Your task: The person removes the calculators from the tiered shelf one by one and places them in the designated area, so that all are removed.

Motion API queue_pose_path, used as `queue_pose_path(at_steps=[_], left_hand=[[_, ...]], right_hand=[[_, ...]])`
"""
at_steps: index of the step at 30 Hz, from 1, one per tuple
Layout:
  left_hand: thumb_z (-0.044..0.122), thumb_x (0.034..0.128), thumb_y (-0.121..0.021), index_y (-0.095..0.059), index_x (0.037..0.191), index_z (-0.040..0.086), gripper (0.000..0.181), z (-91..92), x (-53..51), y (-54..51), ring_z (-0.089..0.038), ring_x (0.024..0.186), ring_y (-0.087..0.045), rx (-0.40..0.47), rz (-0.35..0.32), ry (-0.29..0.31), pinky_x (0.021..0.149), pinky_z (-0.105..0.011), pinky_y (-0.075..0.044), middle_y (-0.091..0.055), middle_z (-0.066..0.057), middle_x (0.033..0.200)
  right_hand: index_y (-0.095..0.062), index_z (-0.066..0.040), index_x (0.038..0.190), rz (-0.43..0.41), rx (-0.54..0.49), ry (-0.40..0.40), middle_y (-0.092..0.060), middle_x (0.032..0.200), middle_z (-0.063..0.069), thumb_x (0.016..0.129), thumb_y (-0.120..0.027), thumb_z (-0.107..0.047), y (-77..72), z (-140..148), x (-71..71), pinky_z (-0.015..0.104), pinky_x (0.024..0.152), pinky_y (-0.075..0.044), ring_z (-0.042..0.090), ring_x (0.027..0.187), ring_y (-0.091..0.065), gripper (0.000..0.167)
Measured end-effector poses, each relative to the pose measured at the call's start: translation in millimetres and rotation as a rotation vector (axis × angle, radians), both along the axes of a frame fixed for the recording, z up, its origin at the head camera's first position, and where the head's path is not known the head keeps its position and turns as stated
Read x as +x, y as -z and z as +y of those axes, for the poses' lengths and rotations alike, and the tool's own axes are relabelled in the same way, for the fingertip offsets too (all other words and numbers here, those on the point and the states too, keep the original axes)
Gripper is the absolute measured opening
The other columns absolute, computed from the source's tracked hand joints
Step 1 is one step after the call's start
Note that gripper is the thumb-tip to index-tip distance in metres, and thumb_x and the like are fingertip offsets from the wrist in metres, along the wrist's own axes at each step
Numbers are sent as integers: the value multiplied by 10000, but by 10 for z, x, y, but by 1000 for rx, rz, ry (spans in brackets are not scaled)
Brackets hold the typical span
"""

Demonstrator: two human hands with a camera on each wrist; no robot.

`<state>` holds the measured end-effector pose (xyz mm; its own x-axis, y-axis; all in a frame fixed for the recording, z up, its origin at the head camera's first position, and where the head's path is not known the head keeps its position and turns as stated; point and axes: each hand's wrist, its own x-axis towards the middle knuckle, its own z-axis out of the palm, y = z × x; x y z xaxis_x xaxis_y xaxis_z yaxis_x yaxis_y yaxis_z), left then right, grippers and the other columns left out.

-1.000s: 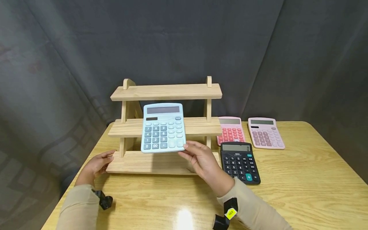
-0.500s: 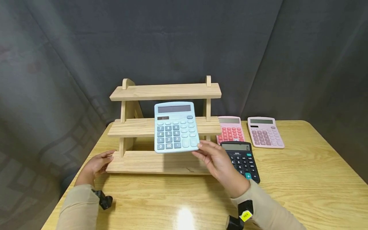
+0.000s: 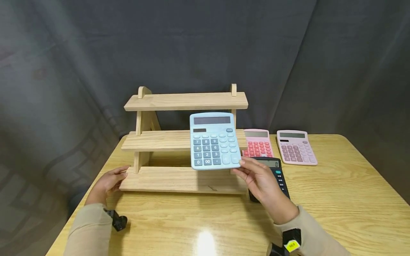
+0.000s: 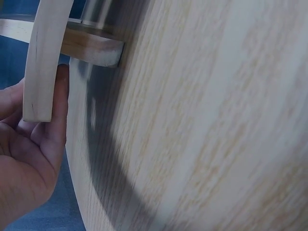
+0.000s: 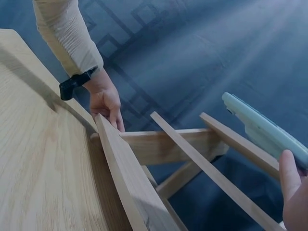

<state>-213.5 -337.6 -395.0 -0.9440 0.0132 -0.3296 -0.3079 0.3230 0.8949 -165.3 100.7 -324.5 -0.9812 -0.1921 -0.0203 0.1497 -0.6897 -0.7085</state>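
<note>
A light blue calculator (image 3: 214, 142) is held up in front of the three-tier wooden display shelf (image 3: 185, 102), its keys facing me. My right hand (image 3: 263, 179) pinches its lower right corner; in the right wrist view the calculator (image 5: 262, 126) appears edge-on above the boards, apart from them. At the shelf's lower left, my left hand (image 3: 107, 184) grips the end of the bottom board. The left wrist view has the fingers of this hand (image 4: 33, 159) on both sides of the board end (image 4: 45, 72).
Right of the shelf, a black calculator (image 3: 278, 174) lies partly hidden behind my right hand. Behind it are a pink calculator with red keys (image 3: 258, 147) and a pale pink calculator (image 3: 296, 147). All lie on the wooden table (image 3: 346, 192), before a dark grey curtain (image 3: 198, 46).
My right hand has carried the light blue calculator to the right, from the shelf's middle to its right part, covering more of the black calculator. The left hand stays on the shelf.
</note>
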Motion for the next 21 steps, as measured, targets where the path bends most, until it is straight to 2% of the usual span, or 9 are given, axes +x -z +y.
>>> queue_pose_path(at_steps=[5, 8, 15, 21], left_hand=[[158, 920, -415, -150, 1360, -19, 543, 9, -5, -20, -64, 731, -528, -1, -2, 6, 646, -293, -446, -522, 32, 911], [164, 918, -421, -151, 1360, -18, 549, 12, 1, -17, -66, 745, -530, -4, -2, 6, 658, -301, -449, -521, -19, 968], [155, 924, -407, -140, 1361, -20, 541, 13, 9, -34, -69, 733, -536, -7, -6, 14, 654, -304, -447, -526, 38, 909], [154, 926, -401, -147, 1359, -24, 532, 12, 8, -41, -72, 727, -531, -35, -8, 14, 645, -302, -444, -524, 11, 927]], right_hand=[[-671, -1, 893, 58, -31, -1, -611, 916, 120, 863, -409, 90, 46, 164, 29, 264, 728, -453, 183, 831, -587, 279], [-669, 16, 901, 88, -53, 15, -615, 921, 130, 861, -400, 103, 72, 265, 50, 274, 735, -451, 192, 837, -590, 286], [-647, 64, 932, 96, -163, 17, -600, 962, 172, 864, -364, 129, 126, 504, 106, 306, 774, -429, 234, 893, -577, 298], [-611, 89, 997, 118, -218, 9, -575, 1012, 196, 877, -314, 134, 214, 694, 141, 324, 795, -409, 263, 944, -550, 324]])
